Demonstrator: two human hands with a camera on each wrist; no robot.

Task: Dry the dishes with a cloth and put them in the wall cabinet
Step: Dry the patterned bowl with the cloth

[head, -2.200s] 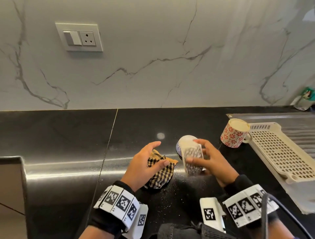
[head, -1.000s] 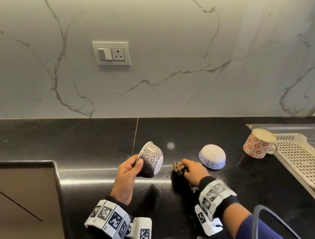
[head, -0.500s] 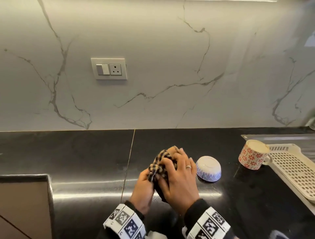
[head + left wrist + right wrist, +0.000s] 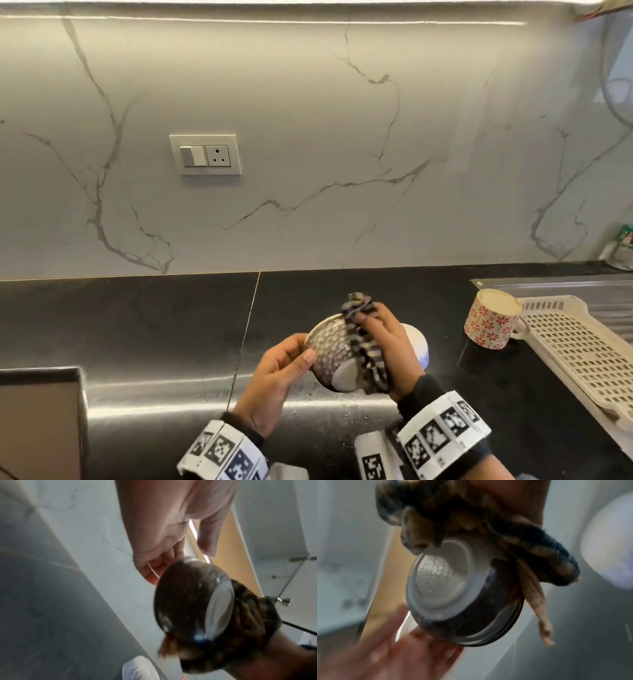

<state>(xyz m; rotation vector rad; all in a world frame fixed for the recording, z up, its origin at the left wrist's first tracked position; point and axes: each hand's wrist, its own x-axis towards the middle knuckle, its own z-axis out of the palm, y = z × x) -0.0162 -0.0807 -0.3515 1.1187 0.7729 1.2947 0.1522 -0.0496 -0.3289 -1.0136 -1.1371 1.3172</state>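
No readable text, only coded square markers on wristbands.

White bowl mostly hidden behind right hand; drying rack cut off at right edge; both wrist views blurred.

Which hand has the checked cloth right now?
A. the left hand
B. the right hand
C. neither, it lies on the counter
B: the right hand presses the checked cloth against the patterned bowl, which the left hand holds at its rim.
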